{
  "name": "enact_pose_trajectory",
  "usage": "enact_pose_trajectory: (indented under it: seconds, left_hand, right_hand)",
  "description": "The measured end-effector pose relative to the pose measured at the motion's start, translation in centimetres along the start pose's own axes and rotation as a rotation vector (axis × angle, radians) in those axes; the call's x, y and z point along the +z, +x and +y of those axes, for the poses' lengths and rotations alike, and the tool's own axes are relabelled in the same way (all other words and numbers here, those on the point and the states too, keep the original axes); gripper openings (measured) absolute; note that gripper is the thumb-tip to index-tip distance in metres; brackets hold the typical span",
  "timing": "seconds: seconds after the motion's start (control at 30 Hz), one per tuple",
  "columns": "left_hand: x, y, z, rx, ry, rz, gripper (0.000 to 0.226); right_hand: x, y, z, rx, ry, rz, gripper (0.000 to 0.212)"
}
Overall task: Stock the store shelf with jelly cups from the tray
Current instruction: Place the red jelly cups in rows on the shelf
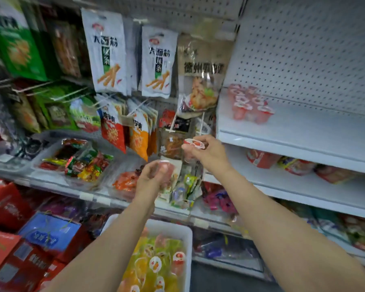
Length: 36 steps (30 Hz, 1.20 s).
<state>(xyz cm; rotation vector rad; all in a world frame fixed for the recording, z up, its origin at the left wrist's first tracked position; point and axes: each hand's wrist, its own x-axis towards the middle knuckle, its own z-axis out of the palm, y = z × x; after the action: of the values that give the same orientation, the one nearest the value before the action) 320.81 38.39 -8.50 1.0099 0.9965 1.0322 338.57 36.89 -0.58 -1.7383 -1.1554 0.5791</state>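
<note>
Nearest, the white tray (188, 245) sits low between the forearms, packed with yellow, green and red jelly cups (156, 264). Above it the left hand (154, 178) has its grip closed around a pink jelly cup (167, 171). Slightly farther, the right hand (207, 151) pinches a red-lidded cup (194, 143). Beyond, a cluster of red cups (249, 106) stands on the white shelf (303, 144).

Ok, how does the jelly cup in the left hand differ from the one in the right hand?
The clear pink jelly cup in the left hand is lower and blurred; its lid barely shows. The clear jelly cup with a red-and-white lid in the right hand is higher, nearer the white shelf, lid facing up. Each is gripped in curled fingers.
</note>
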Motion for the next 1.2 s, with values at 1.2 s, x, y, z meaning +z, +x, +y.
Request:
enact_pose_trajectory:
  seconds: [1.2]
  left_hand:
    - [17.2,4.7,10.8,0.303,0.072,-0.329,0.062]
  right_hand:
    - [-15.6,5.1,-3.3,0.014,0.192,0.261,0.036]
